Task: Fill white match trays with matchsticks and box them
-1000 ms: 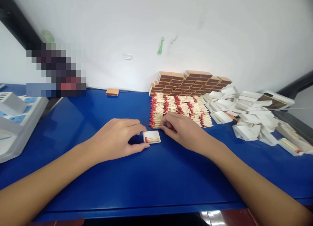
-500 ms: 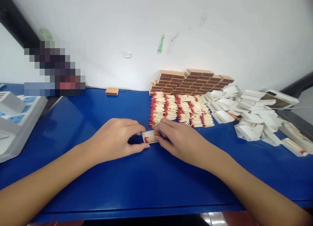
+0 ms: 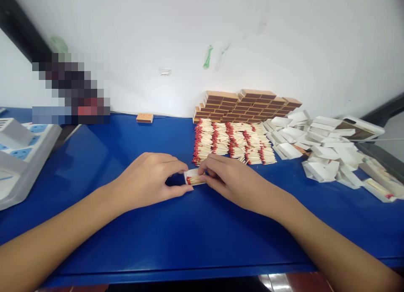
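Note:
A small white matchbox tray (image 3: 190, 172) lies on the blue table between my hands, with red-headed matches (image 3: 193, 181) along its near side. My left hand (image 3: 154, 176) holds the tray's left end between thumb and fingers. At the right end, my right hand (image 3: 232, 178) has thumb and fingertips pinched over the matches inside and covers that part of the tray. Just behind my right hand, loose matches (image 3: 206, 138) lie in several rows, their red heads to the left.
Closed brown matchboxes (image 3: 249, 104) are stacked against the white wall. White trays (image 3: 325, 151) are heaped at the right, near a phone (image 3: 362, 128). A filled tray (image 3: 377, 190) lies at far right. One matchbox (image 3: 144, 118) sits back left; a power strip (image 3: 34, 165) is far left.
The fingertips of my right hand have shifted slightly over the matches in the tray. My left hand and everything else stay nearly still.

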A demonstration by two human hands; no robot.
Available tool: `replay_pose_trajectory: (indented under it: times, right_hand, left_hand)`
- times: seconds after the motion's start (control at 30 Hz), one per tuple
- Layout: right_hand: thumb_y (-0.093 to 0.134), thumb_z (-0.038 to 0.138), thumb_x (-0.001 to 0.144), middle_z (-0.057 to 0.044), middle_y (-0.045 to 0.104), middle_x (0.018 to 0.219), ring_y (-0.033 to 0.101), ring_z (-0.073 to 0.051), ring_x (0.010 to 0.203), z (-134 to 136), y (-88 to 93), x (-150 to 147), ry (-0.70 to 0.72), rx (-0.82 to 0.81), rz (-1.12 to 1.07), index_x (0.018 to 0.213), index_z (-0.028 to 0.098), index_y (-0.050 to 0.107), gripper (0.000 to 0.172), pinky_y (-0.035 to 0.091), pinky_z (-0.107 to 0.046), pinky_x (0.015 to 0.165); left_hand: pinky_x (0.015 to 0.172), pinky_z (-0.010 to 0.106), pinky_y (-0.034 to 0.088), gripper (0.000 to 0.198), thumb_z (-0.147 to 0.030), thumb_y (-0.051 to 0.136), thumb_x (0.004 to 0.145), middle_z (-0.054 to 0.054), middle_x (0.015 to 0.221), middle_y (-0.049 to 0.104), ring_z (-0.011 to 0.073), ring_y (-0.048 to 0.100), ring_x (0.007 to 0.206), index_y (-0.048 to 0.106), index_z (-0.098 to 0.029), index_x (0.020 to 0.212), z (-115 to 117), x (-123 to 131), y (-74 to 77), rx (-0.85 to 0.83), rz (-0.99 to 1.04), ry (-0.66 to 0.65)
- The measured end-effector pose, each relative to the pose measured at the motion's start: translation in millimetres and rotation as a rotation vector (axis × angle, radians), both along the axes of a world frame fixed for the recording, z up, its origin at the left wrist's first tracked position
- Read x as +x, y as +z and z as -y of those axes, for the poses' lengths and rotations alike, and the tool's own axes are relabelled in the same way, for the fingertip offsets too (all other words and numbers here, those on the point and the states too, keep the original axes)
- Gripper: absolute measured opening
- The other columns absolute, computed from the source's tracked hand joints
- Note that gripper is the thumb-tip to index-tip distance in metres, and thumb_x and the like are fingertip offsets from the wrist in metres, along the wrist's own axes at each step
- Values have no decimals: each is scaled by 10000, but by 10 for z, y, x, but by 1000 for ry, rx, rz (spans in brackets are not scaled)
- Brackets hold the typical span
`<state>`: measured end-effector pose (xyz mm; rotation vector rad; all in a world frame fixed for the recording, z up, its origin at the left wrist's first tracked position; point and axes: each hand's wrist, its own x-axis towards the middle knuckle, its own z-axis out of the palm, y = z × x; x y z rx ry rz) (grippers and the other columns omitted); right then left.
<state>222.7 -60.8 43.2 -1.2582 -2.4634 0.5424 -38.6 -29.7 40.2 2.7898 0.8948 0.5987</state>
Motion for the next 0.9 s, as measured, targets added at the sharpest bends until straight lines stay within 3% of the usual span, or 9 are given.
replay_pose_trajectory:
  times: [0.17,0.6,0.77,0.9]
  right_hand:
    - [607,174,1077,-54,707,1024,642,-177,844,-17,12,42,3,-3,-13,1080,200,684,81,448,-304,720]
    - [604,174,1064,-32,672,925,604,-165,805,-28,6,13,9,-29,-70,1004,199,714,128,432,-299,716]
    - [619,190,1066,-27,674,897,590,-165,789,-107,-15,77,-64,40,-87,1024,197,728,117,417,-301,710]
    - [621,159,1053,-35,665,913,575,-170,782,-183,-90,135,-93,99,25,1060,188,733,116,395,-304,699]
  left_hand:
    - [659,269,504,207,-407,775,995,-5,843,779,158,714,738,815,-208,1035,-4,-9,-7,6,7,-8]
    - [662,273,505,214,-402,798,982,-1,862,778,163,718,758,814,-202,1057,-7,-10,-13,-1,12,-14]
    - [655,275,496,205,-377,832,957,-20,858,770,154,712,749,818,-208,1073,-7,3,-13,2,12,-21]
    - [659,278,496,212,-379,835,956,-19,859,770,155,715,753,818,-204,1074,-5,5,1,-2,-6,-12]
